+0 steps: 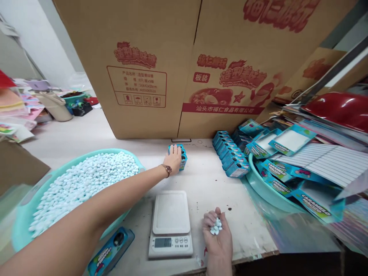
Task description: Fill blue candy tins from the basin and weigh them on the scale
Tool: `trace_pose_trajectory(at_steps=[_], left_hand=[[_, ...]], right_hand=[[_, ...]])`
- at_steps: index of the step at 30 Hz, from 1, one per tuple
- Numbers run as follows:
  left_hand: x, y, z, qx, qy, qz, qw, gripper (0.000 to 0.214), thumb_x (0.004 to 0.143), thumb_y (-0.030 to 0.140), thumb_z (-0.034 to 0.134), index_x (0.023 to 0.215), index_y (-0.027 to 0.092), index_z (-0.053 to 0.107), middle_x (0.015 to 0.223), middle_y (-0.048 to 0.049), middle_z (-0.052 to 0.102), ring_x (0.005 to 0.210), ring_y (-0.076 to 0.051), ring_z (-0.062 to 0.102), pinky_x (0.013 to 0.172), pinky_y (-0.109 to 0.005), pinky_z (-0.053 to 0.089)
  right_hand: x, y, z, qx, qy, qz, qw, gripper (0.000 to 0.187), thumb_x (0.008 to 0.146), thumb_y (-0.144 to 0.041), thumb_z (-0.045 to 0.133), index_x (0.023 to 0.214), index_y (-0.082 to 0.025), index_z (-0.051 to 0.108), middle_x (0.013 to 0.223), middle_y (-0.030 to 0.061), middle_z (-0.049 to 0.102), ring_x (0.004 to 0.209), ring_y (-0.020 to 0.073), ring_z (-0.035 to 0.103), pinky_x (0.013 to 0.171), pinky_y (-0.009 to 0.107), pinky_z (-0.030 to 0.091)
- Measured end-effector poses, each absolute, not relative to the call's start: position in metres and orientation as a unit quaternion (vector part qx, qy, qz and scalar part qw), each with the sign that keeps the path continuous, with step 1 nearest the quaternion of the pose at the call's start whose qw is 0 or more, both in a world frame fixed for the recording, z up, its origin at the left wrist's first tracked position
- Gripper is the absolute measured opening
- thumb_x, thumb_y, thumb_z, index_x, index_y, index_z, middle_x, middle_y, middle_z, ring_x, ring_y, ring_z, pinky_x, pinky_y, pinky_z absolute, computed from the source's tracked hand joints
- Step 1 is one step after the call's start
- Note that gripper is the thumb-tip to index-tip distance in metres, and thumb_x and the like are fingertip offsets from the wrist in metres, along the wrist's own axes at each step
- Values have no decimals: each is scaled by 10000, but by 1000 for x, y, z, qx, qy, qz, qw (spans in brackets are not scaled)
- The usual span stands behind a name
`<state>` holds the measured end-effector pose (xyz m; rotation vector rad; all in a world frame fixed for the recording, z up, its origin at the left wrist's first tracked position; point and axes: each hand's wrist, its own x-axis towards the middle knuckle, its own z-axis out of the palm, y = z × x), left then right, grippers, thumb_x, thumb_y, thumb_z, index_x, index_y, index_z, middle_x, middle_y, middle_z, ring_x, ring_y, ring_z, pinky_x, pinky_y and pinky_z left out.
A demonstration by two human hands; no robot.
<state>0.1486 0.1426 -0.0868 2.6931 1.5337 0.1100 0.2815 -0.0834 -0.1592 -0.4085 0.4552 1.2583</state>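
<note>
My left hand [173,158] reaches far across the table and rests with curled fingers on a small stack of blue candy boxes [183,156] in front of the big carton. A watch sits on that wrist. My right hand [217,232] lies palm up near the table's front edge, cupped around a few pale blue candies [216,227]. Between the hands stands a white kitchen scale [170,223] with nothing on its platform. A teal basin [34,199] full of the same pale candies sits at the left.
Large printed cardboard cartons [184,65] wall off the back. A row of filled blue boxes [231,156] and a teal basin of flat blue packaging [276,180] lie at the right, under stacked cards. One blue box [110,251] lies by the scale.
</note>
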Motion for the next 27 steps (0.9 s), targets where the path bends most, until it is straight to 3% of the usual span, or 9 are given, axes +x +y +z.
trace_pose_trajectory(at_steps=[3, 7, 8, 10, 13, 17, 21, 24, 27], left_hand=[[148, 144, -73, 864, 502, 34, 27, 970, 719, 274, 686, 1463, 29, 114, 1533, -282, 105, 1424, -403, 70, 1065, -596, 260], [113, 105, -33, 873, 485, 33, 38, 1204, 646, 570, 720, 1478, 59, 16, 1549, -253, 52, 1427, -396, 15, 1107, -599, 149], [98, 86, -20, 884, 465, 34, 39, 1173, 664, 628, 677, 1481, 85, 34, 1553, -222, 101, 1432, -371, 27, 1121, -584, 121], [63, 38, 4, 925, 377, 54, 23, 1022, 729, 668, 587, 1466, 104, 160, 1461, -197, 357, 1414, -362, 134, 1119, -607, 50], [8, -37, 19, 937, 349, 11, -13, 900, 782, 584, 598, 1457, 124, 220, 1249, -140, 581, 1368, -324, 279, 1129, -580, -43], [-45, -96, -15, 919, 384, -9, -92, 835, 787, 571, 605, 1439, 154, 292, 1318, -132, 539, 1362, -310, 313, 1141, -538, -83], [-57, -108, -48, 918, 366, 10, -151, 515, 906, 329, 499, 1380, 153, 402, 1351, -124, 505, 1402, -260, 244, 1149, -518, -84], [-56, -109, -53, 921, 352, 25, -166, 456, 896, 149, 431, 1351, 140, 444, 1271, -134, 545, 1380, -282, 284, 1150, -533, 28], [-53, -113, -58, 927, 347, 29, -137, 553, 850, 41, 418, 1391, 154, 397, 1176, -114, 578, 1279, -299, 414, 1110, -507, 235]], right_hand=[[279, -82, -150, -193, 204, 592, 756, 252, 650, -78, 729, 836, -168, 585, 638, -62, 464, 515, 50, 446, 421, 126, 385], [288, -90, -139, -190, 198, 590, 759, 231, 660, -56, 694, 817, -172, 569, 641, -57, 470, 517, 59, 455, 434, 139, 408], [292, -93, -137, -191, 196, 585, 764, 225, 664, -52, 682, 816, -172, 567, 641, -54, 473, 517, 63, 456, 436, 145, 413], [297, -99, -134, -199, 194, 574, 771, 205, 676, -51, 655, 817, -171, 564, 638, -49, 474, 514, 71, 455, 433, 154, 417], [296, -102, -132, -207, 198, 565, 774, 179, 689, -55, 622, 817, -167, 565, 634, -42, 472, 506, 76, 447, 424, 155, 407], [279, -96, -127, -199, 193, 581, 766, 158, 693, -57, 614, 796, -165, 563, 615, -47, 455, 498, 70, 428, 418, 142, 384], [263, -94, -123, -186, 178, 594, 762, 164, 689, -78, 643, 809, -163, 571, 621, -50, 460, 505, 66, 428, 421, 136, 381], [257, -100, -124, -186, 181, 596, 760, 167, 694, -73, 642, 815, -165, 574, 624, -50, 460, 507, 66, 425, 423, 141, 382], [255, -108, -129, -189, 193, 591, 760, 162, 700, -75, 644, 814, -167, 576, 621, -52, 459, 506, 65, 423, 423, 140, 381]])
